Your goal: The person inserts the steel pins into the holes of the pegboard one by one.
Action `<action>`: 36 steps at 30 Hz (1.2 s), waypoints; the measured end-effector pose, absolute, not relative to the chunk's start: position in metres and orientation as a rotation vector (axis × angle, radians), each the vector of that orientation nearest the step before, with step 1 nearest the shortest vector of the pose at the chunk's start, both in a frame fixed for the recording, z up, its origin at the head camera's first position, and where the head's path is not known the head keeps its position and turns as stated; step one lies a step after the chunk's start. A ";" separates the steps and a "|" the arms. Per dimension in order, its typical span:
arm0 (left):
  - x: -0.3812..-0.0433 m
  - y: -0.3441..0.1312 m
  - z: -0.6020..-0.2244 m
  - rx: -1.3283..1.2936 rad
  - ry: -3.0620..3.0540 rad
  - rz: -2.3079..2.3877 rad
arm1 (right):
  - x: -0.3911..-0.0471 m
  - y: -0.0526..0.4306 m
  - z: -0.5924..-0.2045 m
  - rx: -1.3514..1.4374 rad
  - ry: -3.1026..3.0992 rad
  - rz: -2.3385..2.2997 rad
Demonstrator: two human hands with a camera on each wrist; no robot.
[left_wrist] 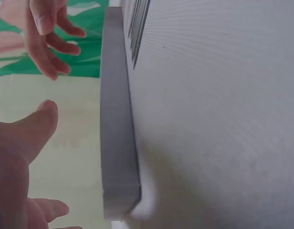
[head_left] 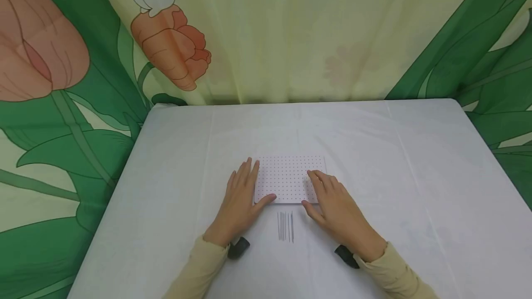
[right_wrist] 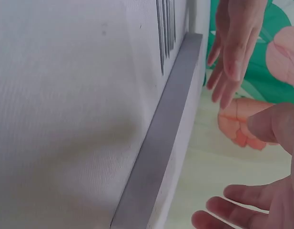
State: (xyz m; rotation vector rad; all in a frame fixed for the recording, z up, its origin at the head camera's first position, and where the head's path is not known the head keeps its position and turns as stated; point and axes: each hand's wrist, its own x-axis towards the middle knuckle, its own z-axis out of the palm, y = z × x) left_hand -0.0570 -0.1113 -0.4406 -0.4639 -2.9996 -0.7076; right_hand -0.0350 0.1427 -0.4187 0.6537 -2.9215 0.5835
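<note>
A white board with rows of small dots or holes (head_left: pixel 287 181) lies flat on the white-covered table. Beside its left edge is my left hand (head_left: pixel 238 202), fingers fairly straight, the thumb spread toward the near-left corner. My right hand (head_left: pixel 338 206) is over the board's right side, fingers spread and slightly bent. Both wrist views show the fingers raised above the thick board edge (left_wrist: pixel 119 119), holding nothing. Several thin, dark metal-looking rods (head_left: pixel 285 226) lie side by side just in front of the board, between the two wrists.
The white tablecloth (head_left: pixel 374 151) has faint creases and runs to a far edge. Behind it hangs a pale curtain (head_left: pixel 291 36) printed with leaves, a tulip and a carrot. A dark wrist device (head_left: pixel 238 248) sits under the left wrist, another (head_left: pixel 347 256) under the right.
</note>
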 end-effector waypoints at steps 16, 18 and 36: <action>-0.067 -0.107 -0.451 -0.438 -3.019 -1.039 | -0.025 0.121 -0.425 0.812 -2.883 0.603; -0.068 -0.107 -0.453 -0.445 -3.020 -1.026 | -0.024 0.119 -0.425 0.827 -2.887 0.614; -0.067 -0.108 -0.464 -0.502 -3.022 -0.855 | -0.023 0.104 -0.430 0.847 -2.983 0.735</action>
